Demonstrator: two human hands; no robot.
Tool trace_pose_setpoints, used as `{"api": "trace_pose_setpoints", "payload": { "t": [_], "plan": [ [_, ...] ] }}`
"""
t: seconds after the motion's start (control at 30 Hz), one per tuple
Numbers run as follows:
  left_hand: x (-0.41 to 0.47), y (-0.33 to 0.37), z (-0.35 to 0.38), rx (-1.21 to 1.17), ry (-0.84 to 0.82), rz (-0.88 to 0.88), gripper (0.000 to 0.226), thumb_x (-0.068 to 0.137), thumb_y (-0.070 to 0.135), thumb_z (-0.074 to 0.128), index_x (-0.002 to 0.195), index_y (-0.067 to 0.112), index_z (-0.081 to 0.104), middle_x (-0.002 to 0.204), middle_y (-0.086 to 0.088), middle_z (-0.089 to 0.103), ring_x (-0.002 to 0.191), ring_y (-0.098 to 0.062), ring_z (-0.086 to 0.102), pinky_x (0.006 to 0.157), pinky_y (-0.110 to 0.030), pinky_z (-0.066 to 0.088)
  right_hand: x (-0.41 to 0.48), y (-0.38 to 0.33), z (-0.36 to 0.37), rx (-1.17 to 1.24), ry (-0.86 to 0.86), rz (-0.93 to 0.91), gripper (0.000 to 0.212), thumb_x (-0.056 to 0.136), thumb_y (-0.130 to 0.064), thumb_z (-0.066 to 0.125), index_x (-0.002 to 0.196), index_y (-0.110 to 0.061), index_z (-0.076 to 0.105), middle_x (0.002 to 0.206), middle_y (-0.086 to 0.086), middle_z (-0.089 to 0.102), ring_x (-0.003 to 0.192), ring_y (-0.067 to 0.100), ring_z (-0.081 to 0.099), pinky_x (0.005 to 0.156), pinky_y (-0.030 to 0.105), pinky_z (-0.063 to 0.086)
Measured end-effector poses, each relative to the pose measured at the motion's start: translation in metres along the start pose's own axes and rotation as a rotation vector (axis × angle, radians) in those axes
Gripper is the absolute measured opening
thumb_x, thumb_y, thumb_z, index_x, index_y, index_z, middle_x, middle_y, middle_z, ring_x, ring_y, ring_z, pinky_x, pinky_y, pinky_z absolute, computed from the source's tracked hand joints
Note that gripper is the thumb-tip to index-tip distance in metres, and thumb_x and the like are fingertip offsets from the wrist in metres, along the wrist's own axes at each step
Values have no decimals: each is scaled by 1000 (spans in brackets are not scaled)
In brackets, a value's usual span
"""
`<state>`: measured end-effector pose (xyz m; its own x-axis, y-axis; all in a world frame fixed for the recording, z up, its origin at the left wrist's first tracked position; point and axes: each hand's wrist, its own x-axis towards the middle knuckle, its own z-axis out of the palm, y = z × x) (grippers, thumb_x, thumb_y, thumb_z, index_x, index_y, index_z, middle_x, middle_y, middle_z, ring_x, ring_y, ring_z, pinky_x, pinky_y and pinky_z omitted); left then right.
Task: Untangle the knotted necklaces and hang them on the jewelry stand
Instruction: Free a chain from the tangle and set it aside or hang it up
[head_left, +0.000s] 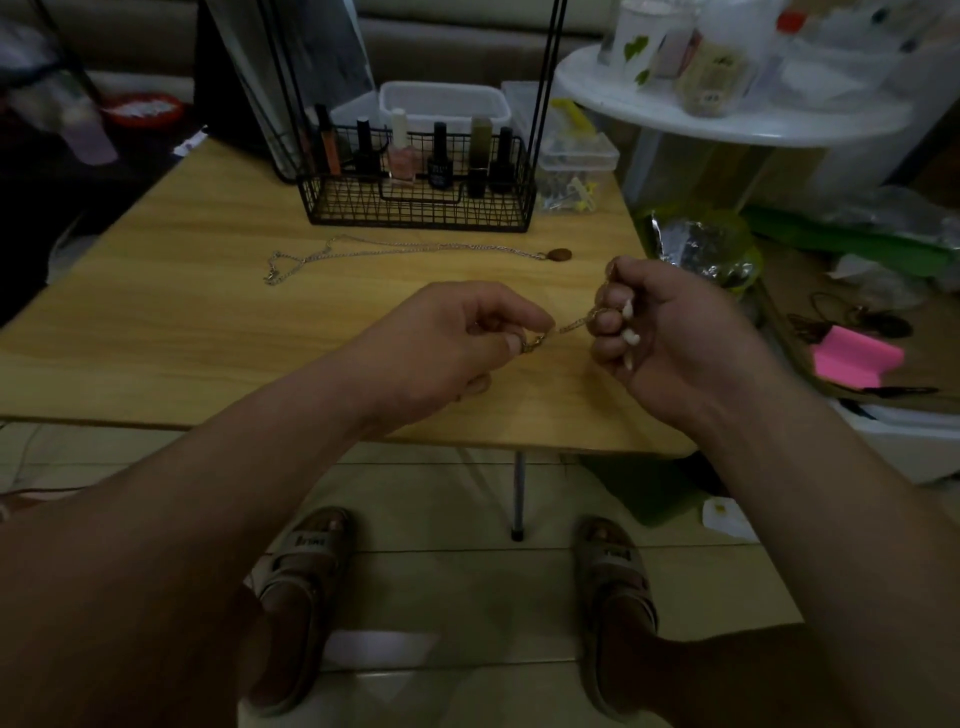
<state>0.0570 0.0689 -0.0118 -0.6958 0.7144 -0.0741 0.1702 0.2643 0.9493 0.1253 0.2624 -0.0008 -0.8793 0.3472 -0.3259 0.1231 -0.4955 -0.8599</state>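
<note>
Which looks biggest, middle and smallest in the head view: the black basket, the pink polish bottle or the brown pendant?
1. basket
2. polish bottle
3. pendant
All three sit about equally far from the camera, so the order seems safe.

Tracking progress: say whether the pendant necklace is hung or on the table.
On the table: the necklace lies stretched out before the basket.

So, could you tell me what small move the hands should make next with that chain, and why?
Probably loosen the right hand and feed out chain while the left hand pinches its end: only a short stretch of the gold necklace shows between them, the rest is bunched in the right fist, so any knot is hidden.
</note>
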Motion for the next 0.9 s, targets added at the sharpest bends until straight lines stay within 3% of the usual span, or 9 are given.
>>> {"api": "trace_pose_setpoints", "payload": {
  "t": [0.2, 0.27, 0.4, 0.7, 0.83, 0.9],
  "plan": [
    [-6, 1, 3, 189, 99, 93, 12, 101, 12, 65, 99, 22, 71, 85, 6, 68, 61, -7, 58, 59, -22, 51, -1, 0, -2, 2, -20, 1, 18, 105, -20, 48, 88, -18, 50, 63, -5, 46, 53, 9, 45, 45, 19, 33],
    [-7, 2, 3, 126, 133, 111, 8, 101, 10, 64, 96, 16, 67, 80, 5, 68, 59, -7, 54, 55, -22, 48, 0, 0, -2, 10, -13, 10, 18, 105, -21, 48, 88, -19, 50, 63, -5, 45, 53, 9, 44, 45, 19, 33],
    [-6, 5, 1, -55, 243, 118, 8, 105, 16, 57, 100, 12, 61, 92, 0, 74, 58, -7, 50, 53, -19, 44, 1, 0, -5, 28, -12, 23, 17, 105, -22, 47, 88, -20, 49, 64, -6, 44, 53, 8, 42, 46, 19, 31],
    [2, 4, 11, -288, 396, 44, 23, 109, 19, 45, 93, 11, 60, 80, -19, 73, 39, -1, 42, 42, -13, 32, -11, 4, 9, -44, -228, 12, 14, 99, -24, 50, 86, -19, 49, 66, -4, 39, 55, 11, 41, 50, 23, 30],
    [2, 4, 9, -306, 431, 9, 23, 108, 18, 45, 97, 12, 65, 74, -15, 72, 39, -2, 41, 42, -16, 32, -14, 4, 8, -109, -262, -42, 5, 84, -14, 60, 85, -17, 57, 65, -3, 40, 59, 12, 48, 55, 24, 41],
    [3, 4, 4, -324, 449, 5, 24, 107, 18, 45, 93, 14, 64, 69, -13, 68, 39, -4, 40, 44, -20, 32, -13, 1, 3, -157, -224, -51, 18, 81, -5, 59, 97, -13, 61, 66, -1, 48, 65, 14, 55, 63, 28, 49]
  ]
}}
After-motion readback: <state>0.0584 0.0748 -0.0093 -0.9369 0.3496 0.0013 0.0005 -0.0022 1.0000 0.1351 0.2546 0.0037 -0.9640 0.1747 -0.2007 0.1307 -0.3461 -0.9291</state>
